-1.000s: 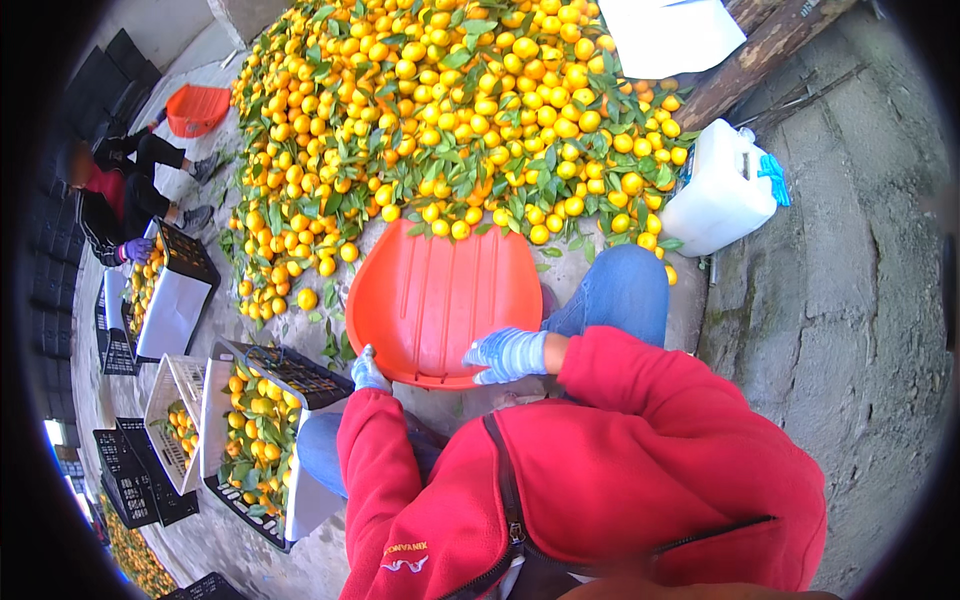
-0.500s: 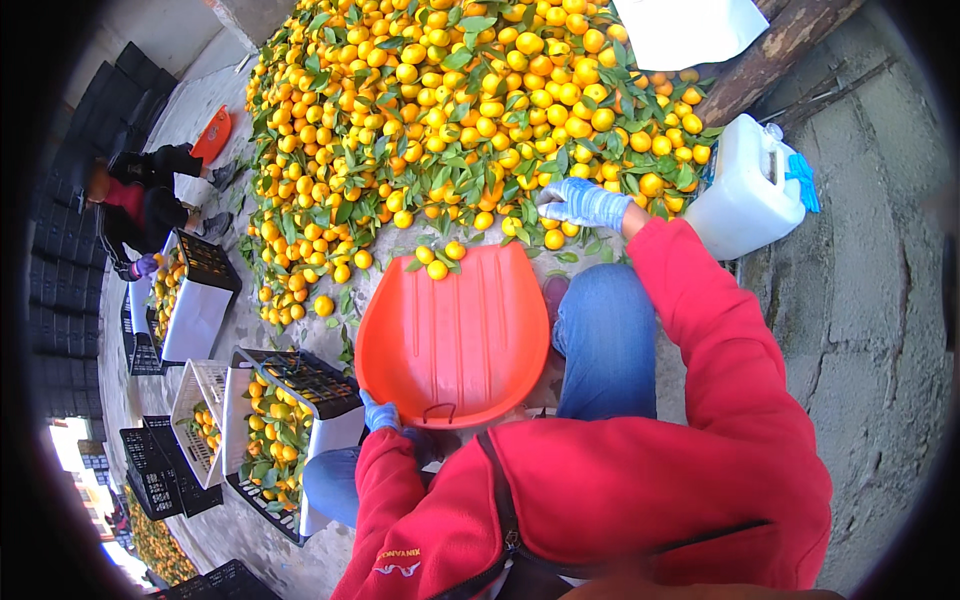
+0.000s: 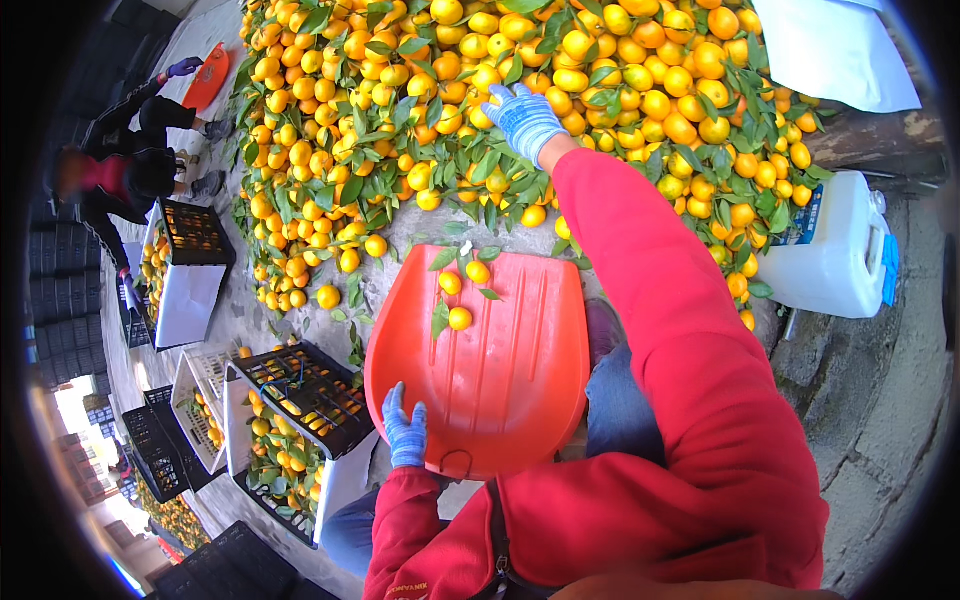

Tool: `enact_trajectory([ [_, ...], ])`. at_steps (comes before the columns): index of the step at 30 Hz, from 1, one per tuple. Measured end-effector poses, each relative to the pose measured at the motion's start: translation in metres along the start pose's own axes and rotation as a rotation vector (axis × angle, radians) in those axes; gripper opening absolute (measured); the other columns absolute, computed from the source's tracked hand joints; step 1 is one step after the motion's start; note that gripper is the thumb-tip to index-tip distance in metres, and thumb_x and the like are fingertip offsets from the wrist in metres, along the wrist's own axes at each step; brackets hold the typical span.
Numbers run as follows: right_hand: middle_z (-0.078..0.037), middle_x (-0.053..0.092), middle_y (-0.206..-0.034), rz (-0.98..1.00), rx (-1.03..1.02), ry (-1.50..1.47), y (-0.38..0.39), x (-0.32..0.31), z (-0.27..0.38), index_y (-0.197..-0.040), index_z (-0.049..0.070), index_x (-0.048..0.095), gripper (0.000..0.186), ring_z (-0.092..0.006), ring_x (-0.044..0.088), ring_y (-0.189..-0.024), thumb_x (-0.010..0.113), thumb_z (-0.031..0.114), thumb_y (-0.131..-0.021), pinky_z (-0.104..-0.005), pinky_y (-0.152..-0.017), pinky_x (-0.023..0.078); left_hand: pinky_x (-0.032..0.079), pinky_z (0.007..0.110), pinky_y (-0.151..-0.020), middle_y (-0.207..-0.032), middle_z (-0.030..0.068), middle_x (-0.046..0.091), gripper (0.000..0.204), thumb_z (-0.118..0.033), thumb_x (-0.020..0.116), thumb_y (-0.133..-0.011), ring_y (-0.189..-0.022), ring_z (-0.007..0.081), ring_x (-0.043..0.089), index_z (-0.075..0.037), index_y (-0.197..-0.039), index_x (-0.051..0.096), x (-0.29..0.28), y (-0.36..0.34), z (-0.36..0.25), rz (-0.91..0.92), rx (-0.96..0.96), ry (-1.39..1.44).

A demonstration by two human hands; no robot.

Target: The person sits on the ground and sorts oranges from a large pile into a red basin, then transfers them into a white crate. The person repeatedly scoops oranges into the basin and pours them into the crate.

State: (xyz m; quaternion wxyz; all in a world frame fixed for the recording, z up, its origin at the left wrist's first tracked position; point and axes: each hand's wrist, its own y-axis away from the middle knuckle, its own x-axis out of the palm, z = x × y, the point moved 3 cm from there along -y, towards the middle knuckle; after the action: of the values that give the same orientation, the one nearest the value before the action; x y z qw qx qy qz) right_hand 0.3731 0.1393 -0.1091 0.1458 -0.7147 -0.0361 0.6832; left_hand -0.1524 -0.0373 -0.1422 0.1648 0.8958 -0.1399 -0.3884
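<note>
Reaching forward, the right hand lies spread over oranges, the left hand splayed at a scoop.

Three fruits are held in a scoop set just before the fruit heap, with crates of fruit placed to the scoop's left and a jug to its right.

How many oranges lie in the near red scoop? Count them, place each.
3 in the near red scoop: first orange farthest out, second orange left of it, third orange below both in view. None looks hidden.
</note>
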Motion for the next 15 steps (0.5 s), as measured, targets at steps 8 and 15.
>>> enact_trajectory([
  [8,-0.011,0.060,-0.113,-0.067,-0.020,-0.660,0.031,-0.023,0.047,-0.117,0.016,0.063,0.036,-0.0307,0.060,-0.104,0.066,0.023,-0.081,-0.0425,-0.086,0.052,0.052,0.042,-0.091,-0.131,0.0156,0.051,0.072,-0.054,0.050,-0.096,-0.114,0.0247,0.057,-0.009,-0.148,0.030,0.077,-0.075,-0.126,0.483,-0.325,1.017],
  [15,-0.011,0.058,-0.123,-0.131,-0.244,-0.330,-0.027,-0.052,0.056,-0.122,0.016,0.062,0.042,-0.0323,0.054,-0.116,0.061,0.034,-0.084,-0.0465,-0.091,0.049,0.053,0.029,-0.057,-0.099,0.0079,0.066,0.032,-0.039,0.055,-0.096,-0.081,0.0204,0.065,-0.009,-0.106,0.061,0.095,-0.086,-0.134,0.403,-0.536,1.236],
])
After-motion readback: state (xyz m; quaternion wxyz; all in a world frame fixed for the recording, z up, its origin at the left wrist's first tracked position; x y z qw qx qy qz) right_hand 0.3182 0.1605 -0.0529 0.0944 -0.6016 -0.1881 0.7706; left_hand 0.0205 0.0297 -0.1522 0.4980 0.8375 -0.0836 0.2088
